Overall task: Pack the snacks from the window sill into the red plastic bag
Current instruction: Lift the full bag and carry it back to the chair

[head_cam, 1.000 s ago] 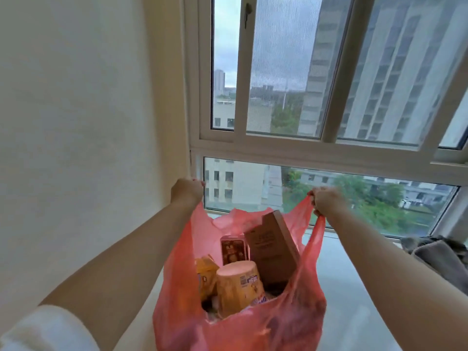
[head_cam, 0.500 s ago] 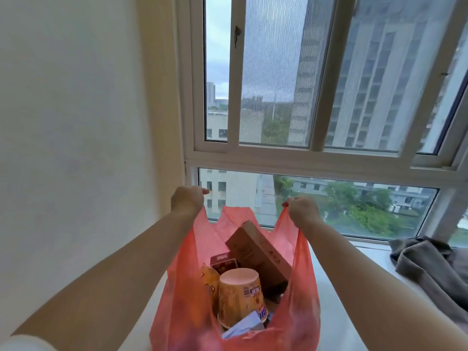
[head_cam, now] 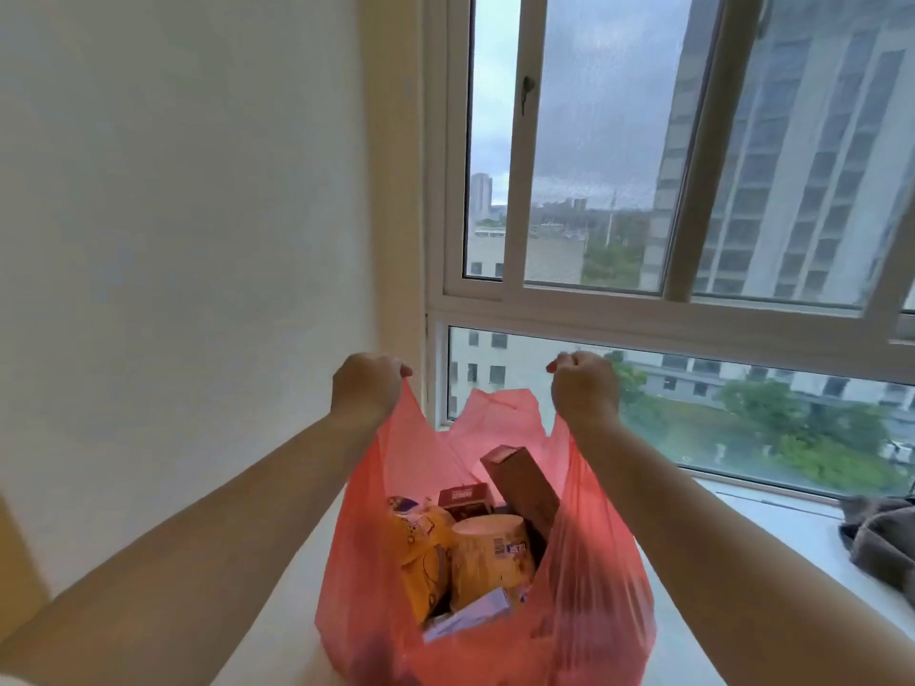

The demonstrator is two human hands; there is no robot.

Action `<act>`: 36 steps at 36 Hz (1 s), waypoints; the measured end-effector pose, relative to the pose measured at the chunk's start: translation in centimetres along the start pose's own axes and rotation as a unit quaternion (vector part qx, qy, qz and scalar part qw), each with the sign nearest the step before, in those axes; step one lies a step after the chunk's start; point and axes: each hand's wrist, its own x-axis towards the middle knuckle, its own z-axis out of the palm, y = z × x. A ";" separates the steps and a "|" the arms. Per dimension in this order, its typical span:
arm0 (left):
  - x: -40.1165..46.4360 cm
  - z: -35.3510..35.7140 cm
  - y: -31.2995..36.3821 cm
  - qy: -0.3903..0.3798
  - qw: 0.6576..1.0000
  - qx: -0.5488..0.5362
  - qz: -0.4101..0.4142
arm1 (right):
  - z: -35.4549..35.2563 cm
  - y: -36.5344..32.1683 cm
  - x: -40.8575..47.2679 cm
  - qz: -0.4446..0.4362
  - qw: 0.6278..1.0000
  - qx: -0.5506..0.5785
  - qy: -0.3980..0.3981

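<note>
our left hand point(head_cam: 367, 388) curls around one handle of the bag point(head_cam: 589, 611), our right hand point(head_cam: 584, 391) around the other, and between them we hold its mouth wide. the bag sits on the sill point(head_cam: 772, 527) below the window point(head_cam: 614, 309). inside the bag, a tan cup point(head_cam: 490, 552) lies in the middle, a yellow packet point(head_cam: 421, 557) left of the cup, a brown box point(head_cam: 525, 487) leaning behind the cup on the right, a small dark red box point(head_cam: 463, 498) behind it, and a pale carton point(head_cam: 470, 616) in front. right of the bag a grey cloth point(head_cam: 881, 537) lies on the sill.
</note>
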 end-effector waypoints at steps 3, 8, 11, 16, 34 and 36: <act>-1.7 -1.0 0.3 0.039 0.998 -0.036 -0.013 | -1.0 -1.0 -1.5 -0.016 0.998 0.014 -0.053; -4.8 -3.4 0.4 0.108 0.991 0.056 0.054 | -2.5 -2.7 -4.5 -0.052 0.991 0.043 -0.117; -7.0 -5.7 -0.1 0.154 0.982 0.085 0.063 | -2.2 -4.0 -7.0 -0.072 0.981 0.067 -0.167; -11.2 -11.0 -1.0 0.227 0.967 0.109 0.045 | -0.5 -7.3 -12.1 -0.105 0.954 0.120 -0.253; -25.7 -32.2 -5.6 0.437 0.888 0.141 -0.040 | 5.9 -21.5 -34.2 -0.167 0.802 0.242 -0.520; -27.0 -34.2 -6.8 0.448 0.881 0.140 -0.057 | 6.9 -22.1 -36.4 -0.150 0.790 0.237 -0.546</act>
